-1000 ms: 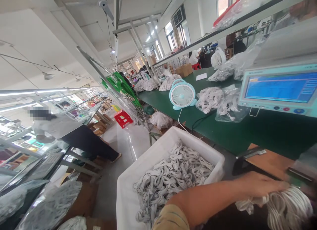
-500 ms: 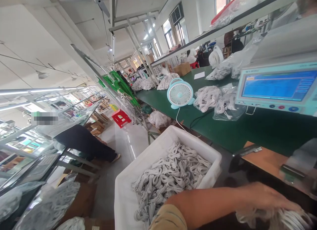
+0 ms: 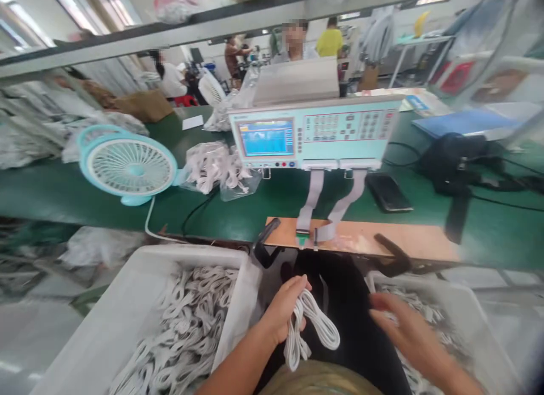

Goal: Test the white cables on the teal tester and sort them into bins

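Note:
Low in front of my lap, my left hand (image 3: 287,310) is closed around looped bundles of white cable (image 3: 321,324), whose loops hang out below the fingers. To the right, my right hand (image 3: 402,327) is slightly blurred, with its fingers apart and nothing visible in them. It is over the near side of a white bin (image 3: 471,298) with more white cables (image 3: 419,304). Left of my left hand, a larger white bin (image 3: 140,259) holds many cable bundles (image 3: 187,321).
On the green table (image 3: 212,222) stand a light-blue fan (image 3: 136,168) and a tester with a screen (image 3: 267,140). Its ribbon cables reach a wooden board (image 3: 357,233) with black clamps (image 3: 266,242). A phone (image 3: 389,192) and bagged cables (image 3: 208,165) lie nearby. People work beyond.
My view has swung right from the aisle to the tester and levelled out. The cable-holding hand, before at the lower right edge, now appears near the middle. My right hand has come into view.

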The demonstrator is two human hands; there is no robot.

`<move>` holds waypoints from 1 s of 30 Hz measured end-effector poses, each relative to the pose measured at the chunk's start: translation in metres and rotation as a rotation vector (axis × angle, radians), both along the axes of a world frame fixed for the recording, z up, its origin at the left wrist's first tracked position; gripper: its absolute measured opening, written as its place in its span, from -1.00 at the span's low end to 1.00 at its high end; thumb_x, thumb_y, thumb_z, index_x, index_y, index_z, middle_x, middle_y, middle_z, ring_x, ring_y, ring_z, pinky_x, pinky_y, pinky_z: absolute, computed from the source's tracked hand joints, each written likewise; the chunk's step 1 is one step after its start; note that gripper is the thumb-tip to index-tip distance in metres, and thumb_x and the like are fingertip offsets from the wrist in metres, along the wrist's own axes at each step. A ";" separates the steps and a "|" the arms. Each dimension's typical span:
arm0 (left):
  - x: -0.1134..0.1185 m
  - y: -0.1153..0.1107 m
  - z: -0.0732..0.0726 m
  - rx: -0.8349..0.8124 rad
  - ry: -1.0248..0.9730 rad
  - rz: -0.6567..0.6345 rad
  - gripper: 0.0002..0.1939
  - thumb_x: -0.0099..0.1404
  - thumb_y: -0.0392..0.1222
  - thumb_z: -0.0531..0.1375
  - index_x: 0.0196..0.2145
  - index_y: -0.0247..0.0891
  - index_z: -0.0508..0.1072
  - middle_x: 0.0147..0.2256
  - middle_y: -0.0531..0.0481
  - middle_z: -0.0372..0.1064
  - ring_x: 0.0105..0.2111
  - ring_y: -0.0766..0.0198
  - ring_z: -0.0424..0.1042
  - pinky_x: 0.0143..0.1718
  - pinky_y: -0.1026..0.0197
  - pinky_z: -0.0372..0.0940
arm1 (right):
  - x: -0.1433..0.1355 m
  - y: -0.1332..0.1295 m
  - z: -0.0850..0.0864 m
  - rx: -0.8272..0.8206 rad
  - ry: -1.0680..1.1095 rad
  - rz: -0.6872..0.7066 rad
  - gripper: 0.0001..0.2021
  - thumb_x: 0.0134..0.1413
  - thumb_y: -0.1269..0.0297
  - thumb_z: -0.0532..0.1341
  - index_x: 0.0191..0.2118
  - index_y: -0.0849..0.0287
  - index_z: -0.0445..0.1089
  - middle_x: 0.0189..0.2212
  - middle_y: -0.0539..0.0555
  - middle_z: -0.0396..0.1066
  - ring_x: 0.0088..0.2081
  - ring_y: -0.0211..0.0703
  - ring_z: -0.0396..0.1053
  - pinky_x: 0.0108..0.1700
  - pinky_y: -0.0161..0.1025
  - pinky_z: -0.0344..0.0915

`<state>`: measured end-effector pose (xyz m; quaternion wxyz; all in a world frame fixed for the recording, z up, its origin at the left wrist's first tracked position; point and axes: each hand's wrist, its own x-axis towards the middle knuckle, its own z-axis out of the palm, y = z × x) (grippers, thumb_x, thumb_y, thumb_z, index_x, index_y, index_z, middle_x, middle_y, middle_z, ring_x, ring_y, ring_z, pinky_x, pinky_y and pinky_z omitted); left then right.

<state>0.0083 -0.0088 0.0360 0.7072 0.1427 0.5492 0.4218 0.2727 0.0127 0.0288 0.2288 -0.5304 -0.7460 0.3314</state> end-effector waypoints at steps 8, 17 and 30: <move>0.005 -0.007 0.018 0.060 0.106 -0.125 -0.63 0.15 0.09 0.14 -0.20 -0.23 0.33 -0.53 0.12 0.30 -0.81 0.52 0.09 -0.87 0.44 -0.01 | -0.106 -0.004 -0.003 -0.498 0.581 0.229 -0.78 0.10 0.20 0.15 -0.18 0.20 0.27 -0.35 0.04 0.33 -0.37 -0.19 0.30 -0.32 -0.26 0.29; -0.008 -0.021 -0.002 0.323 0.482 -0.188 -0.85 0.06 -0.17 0.25 -0.47 -0.29 0.38 -0.59 0.08 0.33 -0.56 0.37 0.30 -0.50 0.34 0.21 | -0.104 0.003 -0.015 -0.448 0.655 0.164 -0.75 0.09 0.14 0.19 -0.20 0.20 0.29 -0.42 -0.03 0.25 -0.41 -0.25 0.19 -0.38 -0.34 0.19; 0.002 -0.019 -0.010 0.390 0.539 -0.053 -0.71 0.24 0.01 0.10 -0.49 -0.25 0.37 -0.55 0.09 0.31 -0.57 0.36 0.29 -0.52 0.35 0.16 | -0.104 -0.007 -0.008 -0.423 0.904 0.271 -0.69 0.11 0.01 0.16 -0.19 0.12 0.15 -0.24 0.08 0.26 -0.25 -0.13 0.24 -0.25 -0.23 0.22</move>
